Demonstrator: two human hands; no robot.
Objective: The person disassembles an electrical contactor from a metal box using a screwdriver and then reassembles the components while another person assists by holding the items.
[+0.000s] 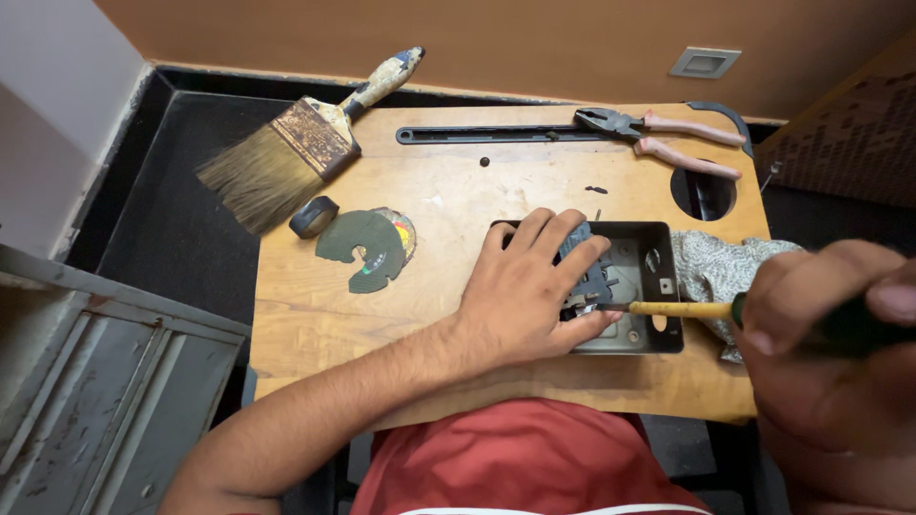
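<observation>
Closest to the camera, at the right edge, the right hand (825,329) is seen large and blurred, its fingers wrapped around the dark green handle of a screwdriver (679,309). The yellow shaft of the screwdriver is pointed leftward, and its tip is set inside a black metal box (641,286) among grey metal parts. Red cloth (520,463) is seen at the bottom edge, below the board.

The left hand (530,291) is laid flat over the left half of the box, fingers spread, with the fingertips pressed on the grey parts and the thumb placed along the near side. The box is rested on a wooden board (315,315), right of its middle. Just beside the box on the right, a speckled grey rag (716,267) is partly tucked under it.

Left of the hand, a broken green disc (367,246) is laid on the board, with a small dark roll of tape (313,216) just beside it. Farther back, a wide paintbrush (296,143) is lying over the board's left corner. At the far edge, pliers (663,138) with pink handles are laid on a long black metal bar (477,133).
</observation>
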